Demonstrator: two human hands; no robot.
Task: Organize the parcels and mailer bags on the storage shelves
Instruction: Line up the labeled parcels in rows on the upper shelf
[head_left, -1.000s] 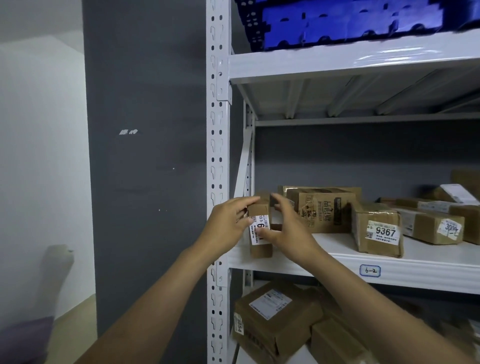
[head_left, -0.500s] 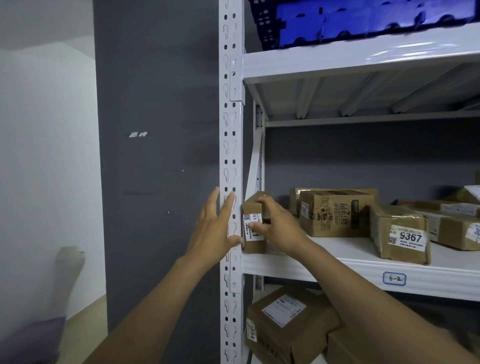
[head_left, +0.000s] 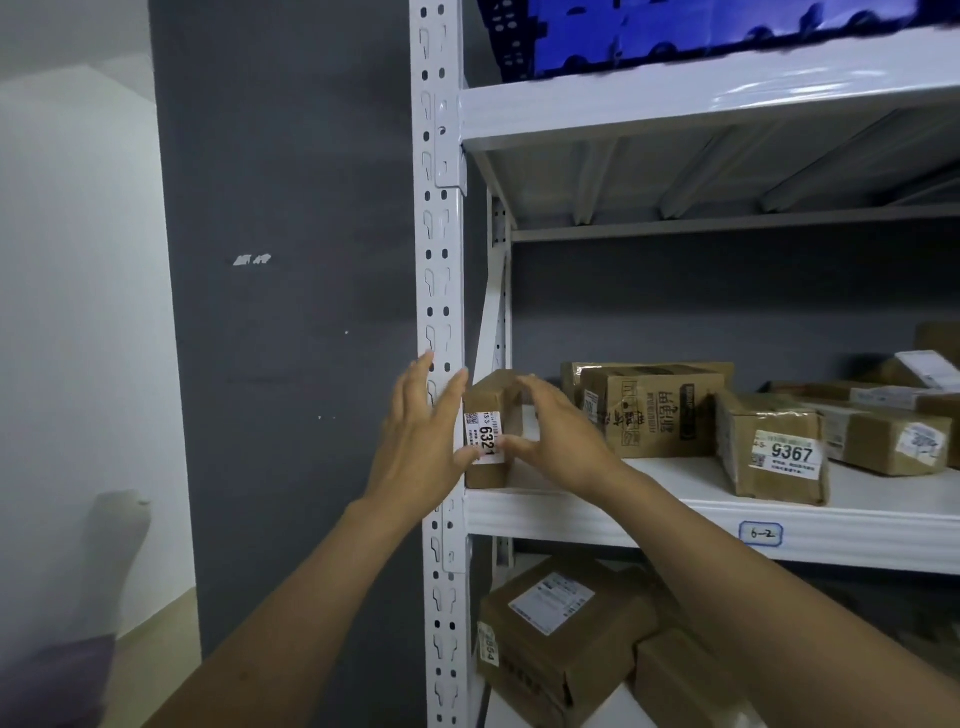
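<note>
The small parcel (head_left: 488, 400) stood upright between both hands on the shelf (head_left: 597, 514), tucked against the post (head_left: 439, 260) so its label faced out. The left hand (head_left: 421, 441) lay flat-fingered along its left edge, steadying it. The right hand (head_left: 561, 441) arched over its other side; blur hid whether it gripped. A second earlier both hands pinched it, short of the post.

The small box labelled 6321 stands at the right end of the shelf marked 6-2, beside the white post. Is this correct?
No. The head view shows the small box at the left end of the shelf marked 6-2, beside the white post, not the right end.
</note>
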